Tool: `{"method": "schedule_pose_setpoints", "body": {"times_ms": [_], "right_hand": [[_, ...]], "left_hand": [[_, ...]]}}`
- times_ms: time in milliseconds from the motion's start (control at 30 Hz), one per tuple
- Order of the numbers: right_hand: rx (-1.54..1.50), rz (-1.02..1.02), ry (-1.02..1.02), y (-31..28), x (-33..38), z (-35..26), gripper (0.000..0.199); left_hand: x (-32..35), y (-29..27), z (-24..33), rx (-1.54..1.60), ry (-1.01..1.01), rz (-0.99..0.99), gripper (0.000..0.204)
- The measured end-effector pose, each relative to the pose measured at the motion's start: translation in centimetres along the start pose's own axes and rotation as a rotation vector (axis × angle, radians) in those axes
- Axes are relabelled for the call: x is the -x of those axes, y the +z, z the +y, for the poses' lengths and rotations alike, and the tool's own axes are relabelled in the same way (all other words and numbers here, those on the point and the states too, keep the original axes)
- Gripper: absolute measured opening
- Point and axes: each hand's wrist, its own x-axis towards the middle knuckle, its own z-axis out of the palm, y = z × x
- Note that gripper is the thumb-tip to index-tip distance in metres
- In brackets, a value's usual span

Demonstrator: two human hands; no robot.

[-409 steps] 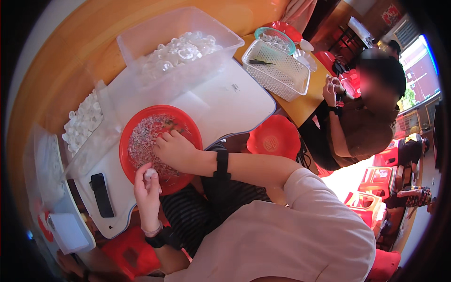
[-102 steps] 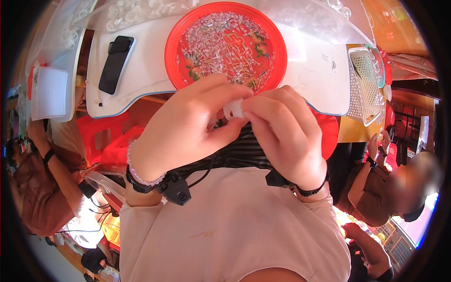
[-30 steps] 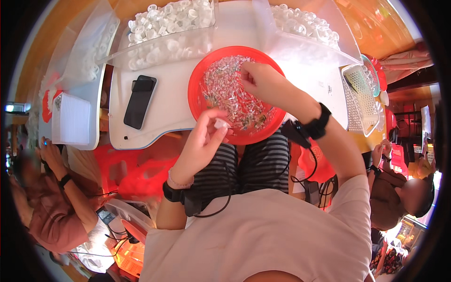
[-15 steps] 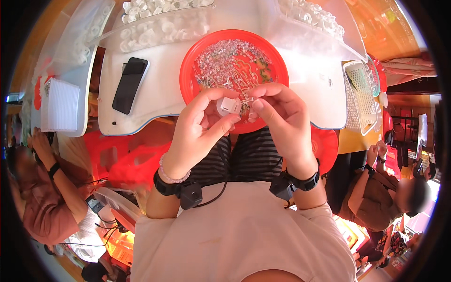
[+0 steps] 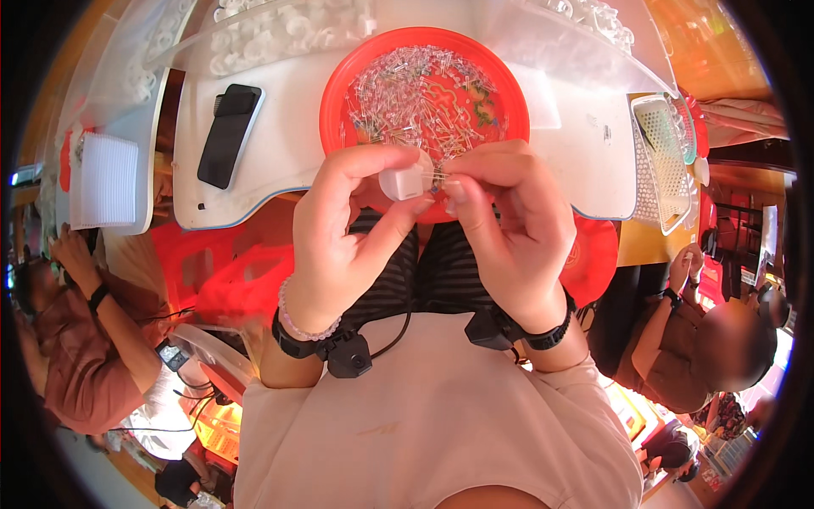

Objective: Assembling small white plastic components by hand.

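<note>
Between the thumb and fingers of my left hand (image 5: 326,225) is a small white plastic housing (image 5: 405,182), round on one side with a blocky end toward the right. My right hand (image 5: 526,225) pinches a small LED (image 5: 440,176) with thin metal legs. The legs are right at the housing's blocky end; whether they are inside it I cannot tell. Both hands are over the near rim of a round red tray (image 5: 332,102). Loose clear LEDs (image 5: 394,93) with wire legs lie heaped in it, mostly to the left and far side.
Clear bins of white plastic parts (image 5: 280,38) stand at the far left and far right. A black phone (image 5: 229,140) lies left on the white table (image 5: 284,153). Perforated baskets (image 5: 661,161) stand at the right. Other people sit at both sides, with red stools nearby.
The housing has turned a little, and the LED's legs have come up to its blocky end. The tray and table now appear slightly higher in view.
</note>
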Motion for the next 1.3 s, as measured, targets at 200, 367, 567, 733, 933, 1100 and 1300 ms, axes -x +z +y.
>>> {"method": "schedule_pose_setpoints", "body": {"times_ms": [200,367,567,733,933,1100,1300], "right_hand": [[0.028,0.005,-0.038,0.0,0.1,-0.2,0.015],[0.067,0.003,-0.114,-0.1,-0.1,-0.1,0.016],[0.104,0.022,-0.170,0.1,0.0,-0.3,0.016],[0.151,0.015,-0.182,0.0,0.1,-0.5,0.016],[0.283,-0.031,-0.239,-0.2,-0.1,-1.3,0.019],[0.356,-0.082,-0.235,-0.4,0.1,-1.9,0.020],[0.378,-0.094,-0.227,-0.5,0.2,-2.4,0.020]], "left_hand": [[0.4,-0.3,-0.3,-0.081,0.104,-0.004,0.042],[0.5,-0.2,-0.3,-0.089,0.126,0.023,0.041],[0.4,-0.1,-0.2,-0.116,0.156,0.031,0.041],[0.5,0.1,-0.3,-0.139,0.152,0.051,0.040],[0.4,-0.3,-0.1,-0.293,0.221,0.051,0.038],[0.0,-0.5,1.1,-0.579,0.309,0.060,0.036],[0.0,-0.2,1.1,-0.648,0.462,0.090,0.039]]}}
